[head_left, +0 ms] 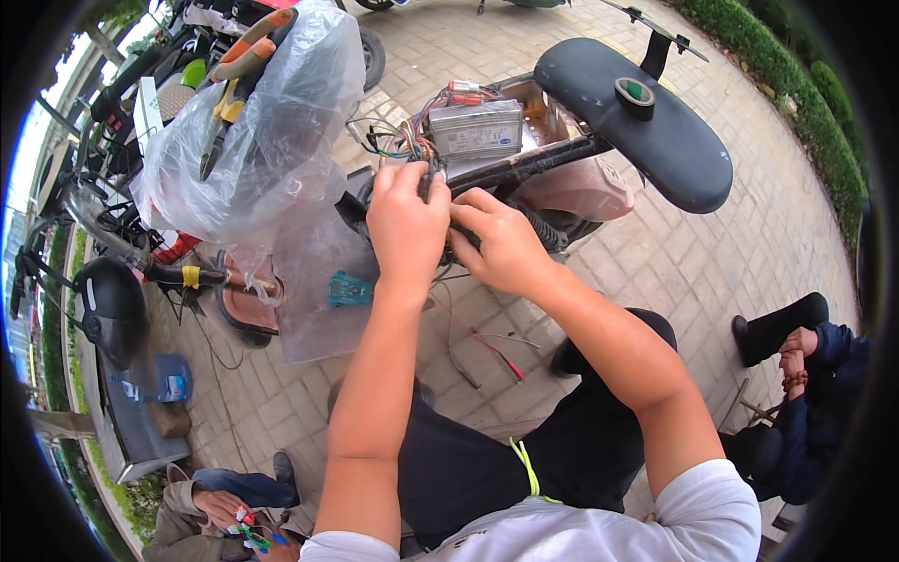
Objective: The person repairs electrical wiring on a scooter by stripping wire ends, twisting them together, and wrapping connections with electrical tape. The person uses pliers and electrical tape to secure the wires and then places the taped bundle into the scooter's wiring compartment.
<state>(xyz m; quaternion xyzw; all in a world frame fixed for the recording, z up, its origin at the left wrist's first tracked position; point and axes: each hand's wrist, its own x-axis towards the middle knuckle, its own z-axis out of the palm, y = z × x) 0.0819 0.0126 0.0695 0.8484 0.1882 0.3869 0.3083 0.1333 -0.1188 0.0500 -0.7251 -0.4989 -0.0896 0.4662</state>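
My left hand (408,225) is closed around a dark wire bundle (428,157) at the open body of a scooter, its fingertips pressed together at the top. Just to its right, my right hand (504,245) pinches the lower part of the same bundle; its fingertips are partly hidden. Thin coloured wires (391,140) fan out from the bundle toward a silver controller box (476,129). Red connectors (465,94) sit behind the box. Below my hands, loose leads (501,353) with a red tip hang over the paving.
A black seat (674,131) carries a tape roll (635,97). Orange-handled cutters (230,98) lie on a clear plastic bag (309,112) at left, above a teal object (348,288). One person (220,506) handles coloured connectors at lower left; another (805,393) sits at right.
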